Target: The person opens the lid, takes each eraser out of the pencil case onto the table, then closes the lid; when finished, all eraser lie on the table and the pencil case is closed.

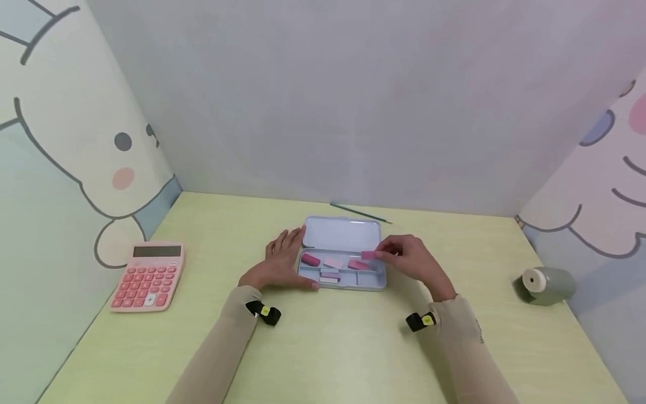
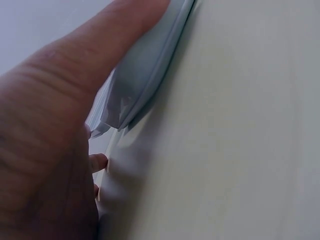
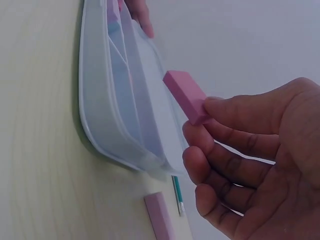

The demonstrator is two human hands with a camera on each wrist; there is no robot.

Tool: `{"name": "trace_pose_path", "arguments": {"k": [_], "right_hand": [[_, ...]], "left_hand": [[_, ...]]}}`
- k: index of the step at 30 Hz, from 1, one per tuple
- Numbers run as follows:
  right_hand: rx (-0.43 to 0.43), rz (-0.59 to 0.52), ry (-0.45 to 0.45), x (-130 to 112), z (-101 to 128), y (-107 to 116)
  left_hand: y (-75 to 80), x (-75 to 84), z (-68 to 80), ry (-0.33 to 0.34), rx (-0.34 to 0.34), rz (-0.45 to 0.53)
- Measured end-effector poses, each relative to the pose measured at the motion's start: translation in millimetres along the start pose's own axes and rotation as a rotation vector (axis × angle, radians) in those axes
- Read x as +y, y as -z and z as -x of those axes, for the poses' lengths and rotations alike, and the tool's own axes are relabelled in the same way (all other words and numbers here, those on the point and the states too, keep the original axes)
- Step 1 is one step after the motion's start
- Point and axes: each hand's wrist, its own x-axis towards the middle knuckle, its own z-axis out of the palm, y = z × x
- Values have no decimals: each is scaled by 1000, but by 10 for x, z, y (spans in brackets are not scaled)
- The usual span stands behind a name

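A pale blue pencil case (image 1: 372, 287) lies with its lid (image 1: 343, 233) laid back, mid-table. Several pink and pale erasers sit in its compartments, among them a dark pink eraser (image 1: 310, 259) at the left. My right hand (image 1: 410, 259) pinches a pink eraser (image 3: 186, 95) between thumb and fingers, over the case's right end. My left hand (image 1: 281, 266) touches the left end, its thumb stretched along the front edge and fingers spread beside it. In the right wrist view another pink eraser (image 3: 159, 216) lies on the table near the case; the right hand hides it from the head view.
Behind the case lies a dark green pencil (image 1: 360, 212). A pink calculator (image 1: 148, 276) is on the table's left side. Near the right edge lies a grey-green rounded device (image 1: 552, 286) with a holed cream face, perhaps a sharpener. Patterned walls (image 1: 348, 112) enclose the table.
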Motion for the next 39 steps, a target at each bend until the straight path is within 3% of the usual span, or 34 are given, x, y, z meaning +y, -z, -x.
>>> {"name": "trace_pose_path", "arguments": {"k": [4, 9, 18, 39], "right_hand": [[-43, 15, -4, 68, 35, 115], [-27, 16, -35, 144, 77, 257], [-7, -1, -184, 317, 150, 468], [-48, 42, -394, 651, 243, 651]], "left_hand": [[-38, -23, -7, 5, 6, 14], [-66, -43, -12, 0, 20, 45], [-24, -22, -2, 0, 1, 24], [-34, -36, 28, -19, 20, 26]]}}
